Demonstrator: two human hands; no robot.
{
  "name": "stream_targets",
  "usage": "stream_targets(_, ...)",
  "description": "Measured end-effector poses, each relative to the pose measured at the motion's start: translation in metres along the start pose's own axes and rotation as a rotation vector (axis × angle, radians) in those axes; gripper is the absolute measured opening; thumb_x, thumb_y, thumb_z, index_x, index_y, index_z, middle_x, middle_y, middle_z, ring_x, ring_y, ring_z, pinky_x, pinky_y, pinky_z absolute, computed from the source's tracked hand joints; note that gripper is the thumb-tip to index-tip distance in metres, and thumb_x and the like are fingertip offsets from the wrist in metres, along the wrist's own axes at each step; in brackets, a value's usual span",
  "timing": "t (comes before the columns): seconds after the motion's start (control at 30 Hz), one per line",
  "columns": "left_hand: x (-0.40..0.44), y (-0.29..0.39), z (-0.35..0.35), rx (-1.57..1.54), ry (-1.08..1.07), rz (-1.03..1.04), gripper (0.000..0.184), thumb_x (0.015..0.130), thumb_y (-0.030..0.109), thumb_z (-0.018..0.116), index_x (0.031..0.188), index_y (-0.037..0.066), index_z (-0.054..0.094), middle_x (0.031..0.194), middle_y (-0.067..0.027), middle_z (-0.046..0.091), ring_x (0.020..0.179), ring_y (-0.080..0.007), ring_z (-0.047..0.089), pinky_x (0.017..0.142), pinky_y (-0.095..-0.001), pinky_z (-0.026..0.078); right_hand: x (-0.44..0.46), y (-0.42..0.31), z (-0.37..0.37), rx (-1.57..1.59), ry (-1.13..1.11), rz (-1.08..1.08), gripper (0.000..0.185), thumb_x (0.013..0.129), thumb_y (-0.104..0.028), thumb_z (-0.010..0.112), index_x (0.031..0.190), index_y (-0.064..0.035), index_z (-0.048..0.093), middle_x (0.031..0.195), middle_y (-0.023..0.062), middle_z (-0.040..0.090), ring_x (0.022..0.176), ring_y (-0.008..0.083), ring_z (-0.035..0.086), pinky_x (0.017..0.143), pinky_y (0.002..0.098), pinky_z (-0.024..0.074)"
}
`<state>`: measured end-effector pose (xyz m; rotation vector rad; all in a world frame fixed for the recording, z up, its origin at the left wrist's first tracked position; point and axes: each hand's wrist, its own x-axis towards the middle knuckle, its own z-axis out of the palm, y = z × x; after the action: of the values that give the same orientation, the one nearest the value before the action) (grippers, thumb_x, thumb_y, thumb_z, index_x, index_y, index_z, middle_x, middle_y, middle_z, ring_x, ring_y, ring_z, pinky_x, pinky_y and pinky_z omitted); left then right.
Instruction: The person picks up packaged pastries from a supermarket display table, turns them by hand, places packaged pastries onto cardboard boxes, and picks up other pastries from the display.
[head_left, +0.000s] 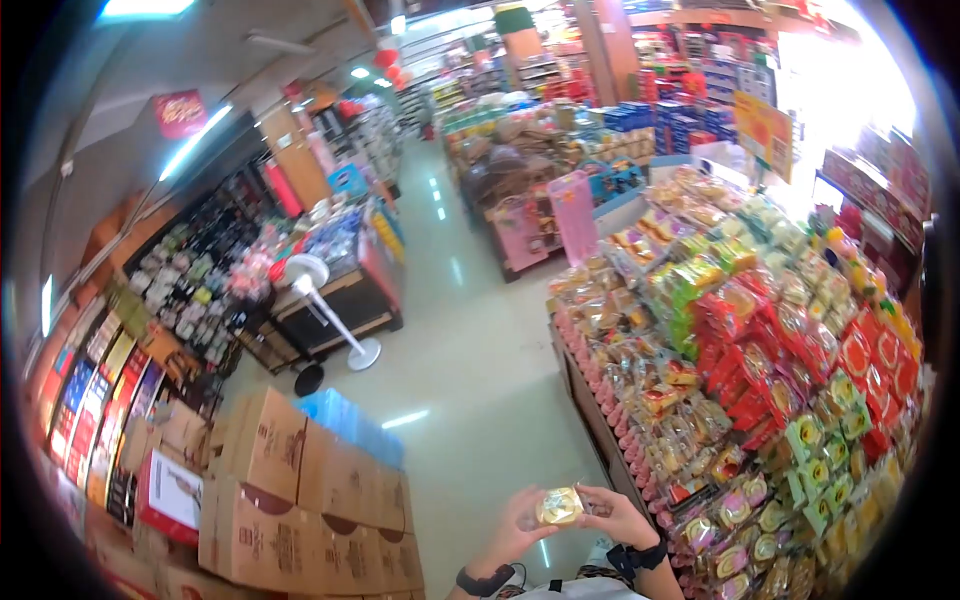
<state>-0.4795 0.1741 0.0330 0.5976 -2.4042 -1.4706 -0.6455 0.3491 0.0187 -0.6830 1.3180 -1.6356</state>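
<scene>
Between my two hands is a small gold-wrapped packaged item (560,506), held in front of my body above the shop floor. My left hand (512,522) grips its left side, with a dark band around the wrist. On the opposite side, the fingers of my right hand (618,516) close on its edge; a dark strap circles that wrist too. What is inside the wrapper I cannot make out. Just right of my hands is a display stand heaped with packaged snacks (690,395), among them red packets (745,350) and green packets (822,450).
Stacked cardboard boxes (265,520) stand at the lower left, beside blue plastic-wrapped packs (350,425). A white standing fan (325,310) is farther up the tiled aisle (455,360). Beyond it are goods tables (525,250) and a yellow sign (763,130).
</scene>
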Motion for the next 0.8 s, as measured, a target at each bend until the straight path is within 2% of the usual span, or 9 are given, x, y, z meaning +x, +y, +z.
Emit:
stream_targets(0.03, -0.010, 0.001, -0.006, 0.007, 0.033, -0.024, 0.072, 0.078, 0.030, 0.086, 0.141, 0.012, 0.056, 0.150, -0.0167, 0.046, 0.136, -0.0329, 0.047, 0.112, -0.0431, 0.040, 0.004, 0.001, 0.006, -0.019, -0.036, 0.014, 0.064, 0.089, -0.012, 0.077, 0.145, 0.0024, 0.048, 0.131, 0.0116, 0.062, 0.097, 0.0085, 0.063, 0.081, 0.0244, 0.0539)
stream_targets(0.13, -0.041, -0.009, -0.022, -0.061, 0.135, -0.069, 0.071, 0.078, 0.031, 0.086, 0.140, 0.012, 0.057, 0.149, -0.0167, 0.047, 0.136, -0.0328, 0.047, 0.112, -0.0427, 0.041, 0.019, 0.013, 0.028, -0.108, -0.145, 0.003, 0.063, 0.089, -0.011, 0.076, 0.145, 0.0025, 0.048, 0.130, 0.0124, 0.062, 0.098, 0.0090, 0.063, 0.081, 0.0241, 0.0537)
stream_targets(0.37, -0.145, -0.021, -0.074, -0.048, 0.468, -0.122, 0.069, 0.080, 0.028, 0.085, 0.141, 0.011, 0.056, 0.151, -0.0177, 0.044, 0.134, -0.0303, 0.049, 0.105, -0.0394, 0.048, 0.039, 0.020, 0.136, -0.109, -0.426, 0.096, 0.064, 0.088, -0.007, 0.077, 0.144, 0.0032, 0.048, 0.125, 0.0132, 0.065, 0.098, 0.0122, 0.065, 0.082, 0.0267, 0.0549)
stream_targets(0.47, -0.196, -0.055, -0.088, -0.237, 0.612, -0.023, 0.068, 0.082, 0.024, 0.083, 0.141, 0.010, 0.054, 0.149, -0.0189, 0.045, 0.134, -0.0305, 0.049, 0.105, -0.0398, 0.047, 0.048, 0.042, 0.189, -0.206, -0.556, 0.133, 0.065, 0.087, -0.003, 0.076, 0.145, 0.0035, 0.047, 0.123, 0.0139, 0.065, 0.098, 0.0138, 0.065, 0.083, 0.0279, 0.0553)
stream_targets(0.53, -0.238, -0.050, -0.095, -0.184, 0.763, -0.101, 0.068, 0.081, 0.020, 0.083, 0.142, 0.010, 0.053, 0.145, -0.0208, 0.047, 0.134, -0.0320, 0.049, 0.106, -0.0400, 0.047, 0.047, 0.036, 0.234, -0.243, -0.680, 0.182, 0.066, 0.086, 0.004, 0.071, 0.146, 0.0064, 0.044, 0.125, 0.0164, 0.064, 0.097, 0.0154, 0.066, 0.084, 0.0279, 0.0549)
stream_targets(0.6, -0.268, -0.046, -0.102, -0.041, 0.862, -0.136, 0.069, 0.081, 0.018, 0.083, 0.142, 0.011, 0.053, 0.145, -0.0218, 0.046, 0.135, -0.0333, 0.048, 0.105, -0.0399, 0.048, 0.044, 0.041, 0.266, -0.239, -0.795, 0.166, 0.066, 0.087, 0.004, 0.070, 0.146, 0.0078, 0.041, 0.126, 0.0172, 0.064, 0.099, 0.0160, 0.065, 0.084, 0.0280, 0.0549)
stream_targets(0.63, -0.279, -0.043, -0.101, -0.148, 0.931, -0.173, 0.069, 0.080, 0.019, 0.083, 0.142, 0.012, 0.054, 0.146, -0.0217, 0.045, 0.134, -0.0355, 0.048, 0.102, -0.0401, 0.050, 0.044, 0.044, 0.278, -0.282, -0.850, 0.146, 0.066, 0.087, 0.004, 0.069, 0.146, 0.0078, 0.041, 0.127, 0.0176, 0.063, 0.102, 0.0164, 0.064, 0.084, 0.0284, 0.0551)
stream_targets(0.8, -0.345, -0.041, -0.111, -0.213, 1.116, -0.242, 0.068, 0.079, 0.018, 0.084, 0.140, 0.013, 0.055, 0.147, -0.0207, 0.044, 0.135, -0.0358, 0.048, 0.099, -0.0394, 0.054, 0.027, 0.060, 0.349, -0.328, -1.020, 0.168, 0.064, 0.088, 0.004, 0.069, 0.146, 0.0071, 0.041, 0.126, 0.0174, 0.063, 0.104, 0.0175, 0.064, 0.085, 0.0293, 0.0551)
